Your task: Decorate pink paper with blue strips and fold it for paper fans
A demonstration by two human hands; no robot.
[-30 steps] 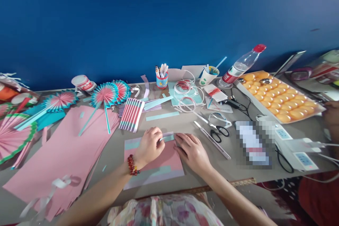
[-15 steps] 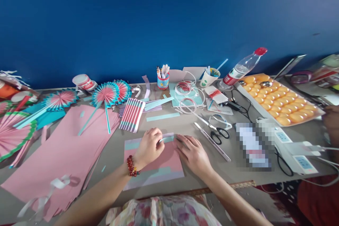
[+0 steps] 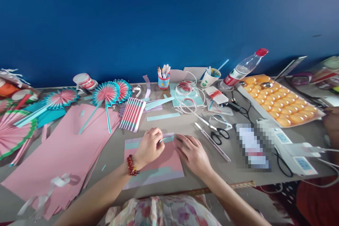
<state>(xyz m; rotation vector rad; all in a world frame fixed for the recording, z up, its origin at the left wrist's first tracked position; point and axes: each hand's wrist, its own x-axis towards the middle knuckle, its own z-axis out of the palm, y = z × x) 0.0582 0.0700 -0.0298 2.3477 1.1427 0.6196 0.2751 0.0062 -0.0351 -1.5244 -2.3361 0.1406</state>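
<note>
A pink sheet of paper with teal and lilac bands [image 3: 159,167] lies on the grey table in front of me. My left hand [image 3: 148,145], with a red bead bracelet on the wrist, is closed in a pinch on the folded far edge of that sheet. My right hand [image 3: 192,152] rests on the sheet's right part, fingers stretched forward and pressing the fold down flat.
Pleated paper fans [image 3: 106,93] and a big pink sheet [image 3: 63,152] lie to the left. A folded striped strip [image 3: 131,114], a pen cup [image 3: 162,79], tape rings [image 3: 186,104], scissors [image 3: 217,134], a metal ruler [image 3: 212,141], a bottle [image 3: 242,67], an orange tray [image 3: 280,100] and power strips [image 3: 293,148] fill the middle and right.
</note>
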